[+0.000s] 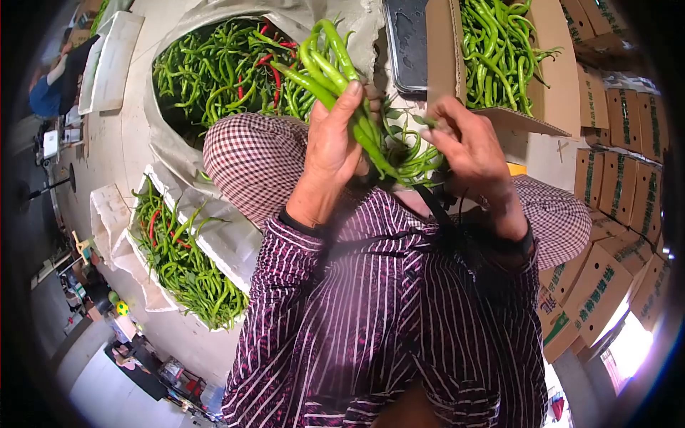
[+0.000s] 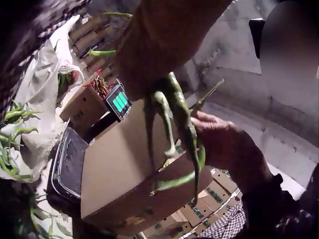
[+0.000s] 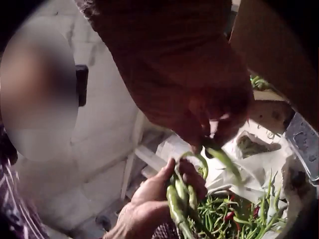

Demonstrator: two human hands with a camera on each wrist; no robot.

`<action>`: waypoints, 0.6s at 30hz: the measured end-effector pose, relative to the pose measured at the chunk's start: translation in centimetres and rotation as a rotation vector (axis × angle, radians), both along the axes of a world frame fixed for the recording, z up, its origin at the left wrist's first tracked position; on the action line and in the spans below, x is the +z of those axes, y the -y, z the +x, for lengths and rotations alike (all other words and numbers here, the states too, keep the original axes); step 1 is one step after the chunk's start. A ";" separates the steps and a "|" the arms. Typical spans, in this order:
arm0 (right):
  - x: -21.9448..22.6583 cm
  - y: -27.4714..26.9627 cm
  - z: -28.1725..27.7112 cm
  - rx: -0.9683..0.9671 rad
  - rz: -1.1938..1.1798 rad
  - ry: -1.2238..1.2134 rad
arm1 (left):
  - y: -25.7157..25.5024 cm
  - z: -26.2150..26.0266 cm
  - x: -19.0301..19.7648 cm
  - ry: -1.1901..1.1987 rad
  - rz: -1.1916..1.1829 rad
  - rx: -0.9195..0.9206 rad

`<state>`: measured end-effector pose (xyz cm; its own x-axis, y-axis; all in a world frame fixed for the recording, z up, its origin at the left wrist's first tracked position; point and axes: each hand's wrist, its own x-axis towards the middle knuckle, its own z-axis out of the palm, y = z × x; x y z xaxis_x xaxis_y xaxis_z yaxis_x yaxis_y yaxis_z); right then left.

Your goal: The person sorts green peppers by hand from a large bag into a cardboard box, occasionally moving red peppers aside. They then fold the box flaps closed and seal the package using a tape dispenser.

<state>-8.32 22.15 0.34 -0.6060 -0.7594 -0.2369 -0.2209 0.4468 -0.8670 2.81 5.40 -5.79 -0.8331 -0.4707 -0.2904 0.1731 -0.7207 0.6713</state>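
My left hand (image 1: 357,118) grips a bunch of long green chili peppers (image 1: 330,64) held upright above my lap. In the left wrist view the peppers (image 2: 182,124) hang down from that hand (image 2: 159,64). My right hand (image 1: 439,125) is just to the right of the bunch and pinches the stem end of one green pepper (image 3: 222,157) between its fingertips. The right wrist view shows the right hand (image 3: 212,134) above the left hand (image 3: 167,191), close to the bunch (image 3: 177,199). More green peppers (image 1: 414,160) lie in my lap below both hands.
A large sack (image 1: 160,135) of green and a few red peppers sits ahead on the left. A cardboard box (image 1: 553,78) with peppers is ahead on the right, and a scale (image 1: 407,43) stands between them. A white tray (image 1: 228,242) of peppers lies left. Stacked cartons (image 1: 621,178) line the right.
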 end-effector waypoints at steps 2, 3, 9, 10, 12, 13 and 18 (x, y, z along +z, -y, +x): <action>-1.5 -2.0 -0.5 0.010 0.094 0.057 | 0.6 0.2 0.1 -0.016 -0.016 0.042; -2.6 -2.9 -0.5 0.017 0.193 0.116 | 0.7 0.3 0.1 -0.030 -0.026 0.082; -2.6 -1.7 0.3 0.078 -0.180 -0.001 | -0.4 0.4 1.0 0.188 -0.534 0.018; -1.6 -0.4 0.2 -0.030 -0.300 0.154 | -0.7 0.5 1.4 0.203 -0.559 -0.040; 0.1 2.1 -0.1 -0.036 -0.435 0.187 | -1.2 0.6 2.4 0.182 -0.609 -0.137; 0.4 3.0 -0.4 -0.033 -0.569 0.231 | -1.4 0.6 2.4 0.176 -0.610 -0.138; -0.8 5.9 -1.6 -0.108 -0.544 0.833 | -1.6 0.8 2.2 0.147 -0.693 -0.213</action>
